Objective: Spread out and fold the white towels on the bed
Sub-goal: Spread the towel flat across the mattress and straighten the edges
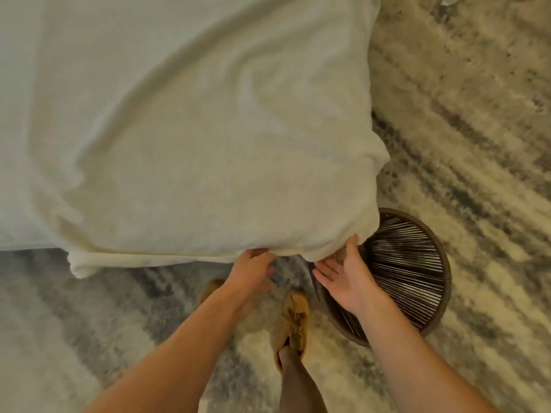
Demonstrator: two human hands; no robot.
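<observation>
Bedroom rug (462, 114) and bed (18, 228), with a big white towel (193, 129) on top.
The towel fills the upper left and middle of the picture, and its near edge hangs off the bed. The left hand (253, 265) pinches that edge. The right hand (346, 275) is flat and wide, holding nothing, thumb by the corner. The towel looks soft, floppy and light, so corners are the best places to grab.

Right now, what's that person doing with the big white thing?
A person stands at the bed, with a white towel laid over it. The left hand grips the towel's near edge; the right hand is open, thumb touching the corner above a round woven basket on the rug. The towel is wrinkled and not yet folded.
</observation>
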